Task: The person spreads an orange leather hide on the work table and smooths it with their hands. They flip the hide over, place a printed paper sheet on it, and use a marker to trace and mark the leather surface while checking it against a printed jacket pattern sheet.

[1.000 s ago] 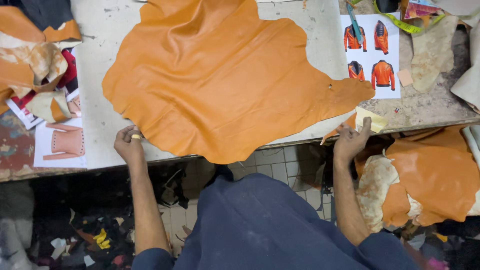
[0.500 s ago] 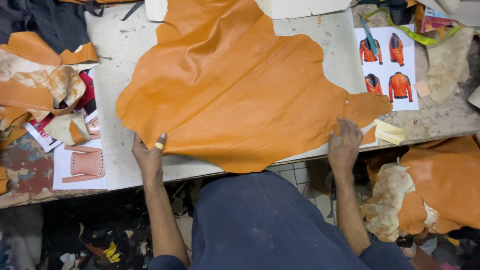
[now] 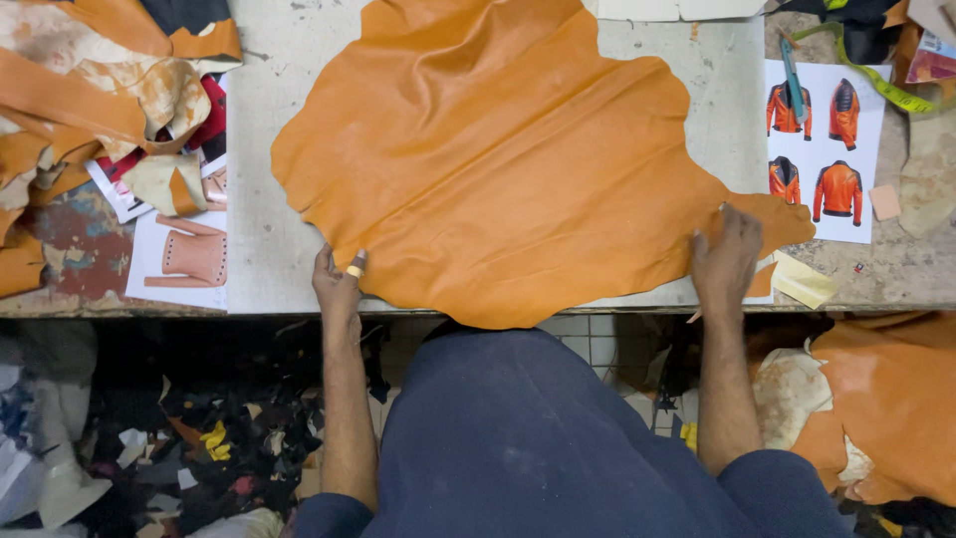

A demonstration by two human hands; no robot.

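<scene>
A large orange leather hide lies spread over the grey worktable, its near edge hanging slightly past the table's front. My left hand, with a yellow ring on one finger, pinches the hide's near left edge. On the hide's near right part, beside a narrow tongue of leather, my right hand rests flat with fingers spread.
A sheet with jacket pictures and a teal cutter lie at the right. Orange leather scraps and pattern sheets pile up at the left. More hide hangs below right; offcuts litter the floor.
Both hands have moved forward onto the hide's near edge. The hide lies flatter, and the view has shifted so the table sits farther right.
</scene>
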